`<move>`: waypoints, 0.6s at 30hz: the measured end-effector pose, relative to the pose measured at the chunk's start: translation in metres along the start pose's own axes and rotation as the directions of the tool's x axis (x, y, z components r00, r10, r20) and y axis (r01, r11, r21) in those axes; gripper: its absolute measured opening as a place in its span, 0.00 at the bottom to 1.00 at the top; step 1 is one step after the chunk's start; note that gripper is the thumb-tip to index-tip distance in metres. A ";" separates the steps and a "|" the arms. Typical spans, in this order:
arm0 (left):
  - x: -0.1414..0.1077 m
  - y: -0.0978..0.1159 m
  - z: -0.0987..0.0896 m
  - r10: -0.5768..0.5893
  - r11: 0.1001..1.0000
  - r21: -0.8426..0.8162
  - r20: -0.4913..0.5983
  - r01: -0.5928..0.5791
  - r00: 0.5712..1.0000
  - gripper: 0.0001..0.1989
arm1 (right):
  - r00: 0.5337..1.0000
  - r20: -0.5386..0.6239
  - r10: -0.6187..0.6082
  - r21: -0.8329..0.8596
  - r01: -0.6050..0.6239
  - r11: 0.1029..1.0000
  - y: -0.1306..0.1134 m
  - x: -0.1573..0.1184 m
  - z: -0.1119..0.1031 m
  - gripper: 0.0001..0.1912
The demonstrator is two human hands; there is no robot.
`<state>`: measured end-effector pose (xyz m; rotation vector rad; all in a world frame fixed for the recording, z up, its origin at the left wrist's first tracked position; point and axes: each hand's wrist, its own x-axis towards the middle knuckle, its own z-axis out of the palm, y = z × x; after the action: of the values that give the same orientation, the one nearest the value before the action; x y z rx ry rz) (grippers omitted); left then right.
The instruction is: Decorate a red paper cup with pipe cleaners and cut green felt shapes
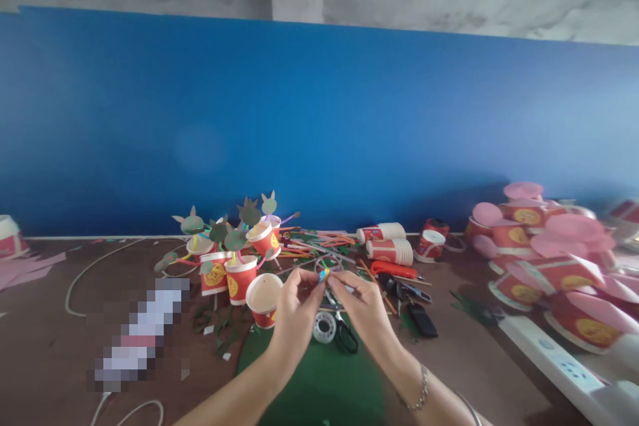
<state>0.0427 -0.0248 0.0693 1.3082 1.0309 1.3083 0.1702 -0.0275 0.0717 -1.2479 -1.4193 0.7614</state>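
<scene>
My left hand and my right hand meet fingertip to fingertip above the table. Both are closed in a pinch on a small blue-and-yellow piece, too small to tell its kind. Below them lie a white tape roll and black-handled scissors, partly over a green sheet. Just left of my left hand, a red and white paper cup stands upright, its mouth facing up.
Left of centre stand paper cups with green animal-head cutouts. Behind my hands are scattered coloured sticks and stacked cups. On the right are a red cutter, a black object, pink-decorated cups and a power strip.
</scene>
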 end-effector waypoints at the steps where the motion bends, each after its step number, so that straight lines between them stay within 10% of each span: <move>1: -0.001 0.000 0.000 0.029 0.999 0.022 0.005 -0.029 1.000 0.09 | 1.000 -0.005 0.019 0.031 -0.019 0.999 -0.001 -0.001 0.000 0.13; 18: 0.011 0.011 -0.007 -0.288 0.935 -0.159 0.173 0.316 0.942 0.16 | 0.933 0.199 0.299 0.405 -0.356 0.842 -0.003 0.006 -0.009 0.17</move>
<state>0.0357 -0.0156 0.0818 1.0409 0.9403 1.0304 0.1790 -0.0237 0.0784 -1.1080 -1.0554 1.3395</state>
